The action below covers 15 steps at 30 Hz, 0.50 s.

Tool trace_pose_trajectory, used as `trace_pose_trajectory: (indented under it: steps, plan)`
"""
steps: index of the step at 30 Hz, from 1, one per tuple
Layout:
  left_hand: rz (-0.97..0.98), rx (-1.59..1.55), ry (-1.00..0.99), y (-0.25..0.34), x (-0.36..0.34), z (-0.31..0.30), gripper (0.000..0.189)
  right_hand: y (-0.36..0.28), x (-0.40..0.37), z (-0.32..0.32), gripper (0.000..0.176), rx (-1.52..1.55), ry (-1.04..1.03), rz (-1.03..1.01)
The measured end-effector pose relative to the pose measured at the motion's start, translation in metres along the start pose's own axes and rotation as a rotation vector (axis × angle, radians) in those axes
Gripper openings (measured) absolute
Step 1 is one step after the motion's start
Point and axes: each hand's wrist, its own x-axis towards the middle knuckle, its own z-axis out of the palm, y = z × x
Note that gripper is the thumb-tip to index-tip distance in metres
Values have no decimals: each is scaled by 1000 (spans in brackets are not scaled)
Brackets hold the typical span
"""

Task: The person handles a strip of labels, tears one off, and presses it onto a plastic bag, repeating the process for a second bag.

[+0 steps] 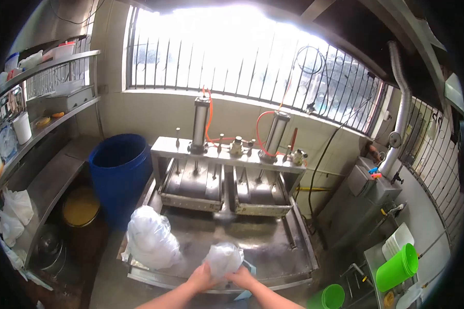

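Near the front edge of the metal press table (273, 260), a translucent plastic bundle (224, 259) is held between both hands. My left hand (202, 277) has its fingers closed on the bundle's left side. On the lower right side of the same bundle, my right hand (241, 278) grips it. A larger heap of clear plastic with whitish contents (150, 239) rests on the table's left part. A light blue piece (249, 268) shows just right of the bundle.
Behind the table surface stands a press with two cylinders (199, 123) and two metal frames. A blue barrel (119, 175) is at the left, beside metal shelves (51, 123). Green buckets (397, 268) and a metal cabinet (340, 206) are at the right.
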Motion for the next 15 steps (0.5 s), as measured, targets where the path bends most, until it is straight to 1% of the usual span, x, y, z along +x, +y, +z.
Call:
trace_pose_trajectory:
  steps: [1, 2, 3, 4, 6, 7, 8, 10, 11, 12, 13, 15]
  plan:
    - [-19, -1, -5, -8, 2, -2, 73, 6, 4, 7, 63, 10, 46, 13]
    - [-35, 9, -66, -13, 8, -8, 73, 2, 6, 13, 62, 19, 92, 24]
    - [-50, 19, -126, -18, 10, -13, 72, -2, 7, 12, 69, 3, 30, 79]
    - [-65, 22, -129, -25, 6, -13, 72, 2, 6, 17, 69, 11, 19, 87]
    - [-105, 88, -121, -38, 0, -13, 70, 15, 14, 26, 75, 156, 33, 77]
    - [-116, 91, -128, -49, 0, -9, 70, 31, 20, 29, 79, 198, -4, 110]
    - [-94, 148, -98, -59, 1, -4, 69, 26, 17, 32, 79, 207, -8, 119]
    - [-79, 201, -78, -68, -4, 2, 69, 13, 17, 32, 80, 198, 60, -52]
    - [-88, 247, -81, -66, -2, 0, 72, 3, 14, 28, 77, 213, 66, 17]
    - [-98, 291, -88, -64, -5, 0, 75, -7, 9, 23, 69, 166, 95, 95]
    - [-115, 286, -109, -70, -11, 4, 75, -11, 5, 17, 64, 210, 116, 127]
    - [-83, 278, 155, -82, -23, 13, 76, -1, -12, 1, 55, 287, 185, 178]
